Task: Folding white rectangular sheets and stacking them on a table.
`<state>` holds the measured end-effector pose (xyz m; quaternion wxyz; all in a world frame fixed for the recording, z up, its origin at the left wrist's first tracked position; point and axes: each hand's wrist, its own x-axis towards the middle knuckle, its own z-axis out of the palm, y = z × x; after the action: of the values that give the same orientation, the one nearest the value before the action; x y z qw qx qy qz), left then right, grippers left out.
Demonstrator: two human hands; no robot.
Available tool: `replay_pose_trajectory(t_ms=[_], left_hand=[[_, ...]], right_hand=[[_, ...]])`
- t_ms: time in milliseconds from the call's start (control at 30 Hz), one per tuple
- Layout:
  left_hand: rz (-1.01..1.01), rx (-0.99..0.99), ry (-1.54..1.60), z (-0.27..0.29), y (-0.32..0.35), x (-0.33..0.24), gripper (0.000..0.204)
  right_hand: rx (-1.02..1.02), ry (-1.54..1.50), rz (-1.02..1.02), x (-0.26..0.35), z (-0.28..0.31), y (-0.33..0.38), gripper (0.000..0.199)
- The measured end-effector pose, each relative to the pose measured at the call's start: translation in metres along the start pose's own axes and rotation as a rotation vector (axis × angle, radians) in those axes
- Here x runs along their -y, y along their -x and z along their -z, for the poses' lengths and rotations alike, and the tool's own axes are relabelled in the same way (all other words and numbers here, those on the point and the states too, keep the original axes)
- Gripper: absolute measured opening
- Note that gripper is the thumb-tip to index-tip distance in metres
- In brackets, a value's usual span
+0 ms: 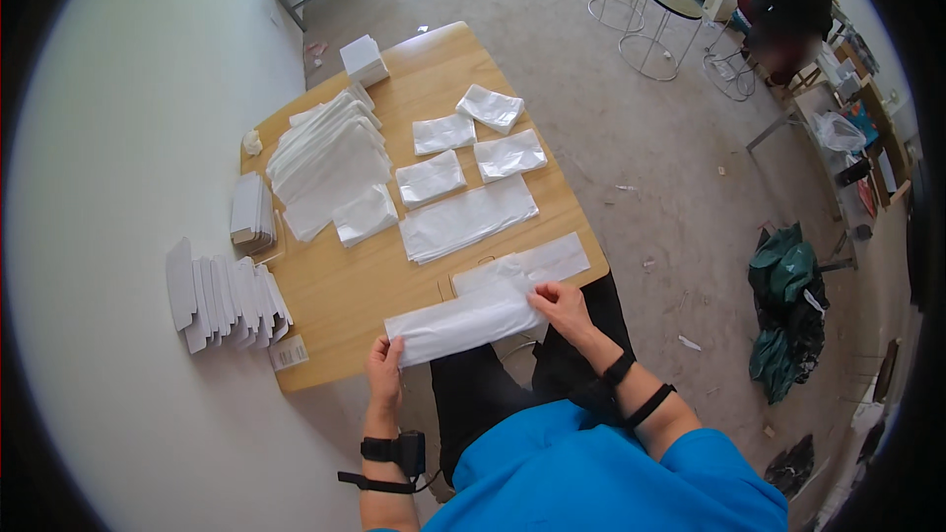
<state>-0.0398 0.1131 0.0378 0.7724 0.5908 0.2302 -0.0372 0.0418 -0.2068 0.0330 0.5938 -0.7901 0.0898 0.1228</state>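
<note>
A long strip of thin white film, apparently a folded plastic bag (461, 322), is stretched over the table's near edge. My left hand (384, 372) pinches its left end between thumb and fingers. At its right end, my right hand (565, 312) grips the edge with thumb and forefinger. Partly under it lies another white strip (560, 256) on the wooden table (335, 286). Beyond are a long folded stack (471, 220) and several small folded white packets (432, 178). A fanned pile of white sheets (330, 163) spreads out to the left.
White card stacks (252, 212) and a row of folded white cartons (232, 300) stand along the wall side. A white block of cards (364, 60) sits at the far corner. On the right are round stools (674, 0), a seated person (788, 20) and green plastic bags (778, 315).
</note>
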Motion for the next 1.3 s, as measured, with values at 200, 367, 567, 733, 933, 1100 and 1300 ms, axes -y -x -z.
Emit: replay_pose_trajectory(t_ms=[200,367,567,733,933,1100,1300], left_hand=[[-0.096,-0.126,-0.114,-0.012,-0.04,-0.001,0.016],[-0.115,-0.165,-0.184,0.002,-0.058,0.011,0.018],[-0.049,-0.2,-0.249,0.001,-0.063,0.016,0.019],[-0.06,-0.207,-0.304,0.01,-0.074,0.028,0.02],[-0.091,-0.26,-0.459,0.017,-0.085,0.041,0.021],[-0.109,-0.341,-0.716,0.005,-0.084,0.037,0.023],[-0.47,-0.623,-1.244,-0.054,-0.063,0.004,0.017]], right_hand=[[-0.061,-0.005,0.026,-0.011,-0.01,-0.044,0.025],[-0.136,0.074,0.049,-0.011,-0.02,-0.054,0.023],[-0.231,0.159,0.063,-0.011,-0.026,-0.057,0.019],[-0.229,0.202,0.035,-0.01,-0.029,-0.06,0.021],[-0.233,0.271,0.0,-0.014,-0.032,-0.062,0.019],[-0.252,0.351,-0.016,-0.017,-0.038,-0.066,0.014],[-0.275,0.389,-0.054,-0.014,-0.038,-0.066,0.012]])
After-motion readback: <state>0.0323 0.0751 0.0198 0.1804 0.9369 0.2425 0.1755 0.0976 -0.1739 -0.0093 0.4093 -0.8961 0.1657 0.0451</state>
